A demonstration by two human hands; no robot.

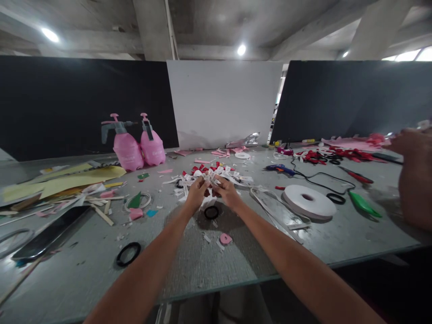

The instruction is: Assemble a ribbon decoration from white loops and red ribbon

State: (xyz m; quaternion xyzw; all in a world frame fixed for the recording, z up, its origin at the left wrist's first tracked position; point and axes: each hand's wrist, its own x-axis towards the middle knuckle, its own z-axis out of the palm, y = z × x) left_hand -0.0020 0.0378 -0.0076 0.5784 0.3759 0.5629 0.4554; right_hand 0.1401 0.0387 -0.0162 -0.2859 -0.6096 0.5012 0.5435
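My left hand (pixel 195 191) and my right hand (pixel 227 191) meet over the middle of the grey table (pixel 189 265), fingers pinched together on a small white ribbon piece (pixel 211 183). Behind them lies a heap of red and white ribbon loops (pixel 216 173). Just below my hands a black ring (pixel 211 212) rests on the table, with a small pink disc (pixel 225 238) nearer to me. What exactly sits between the fingertips is partly hidden.
Two pink spray bottles (pixel 138 146) stand at the back left beside yellow paper sheets (pixel 64 180). A white tape roll (pixel 308 201), a blue glue gun (pixel 280 168), green-handled scissors (pixel 362 203) and another person's arm (pixel 413 180) are on the right. A phone (pixel 50 234) and a second black ring (pixel 128 253) lie left.
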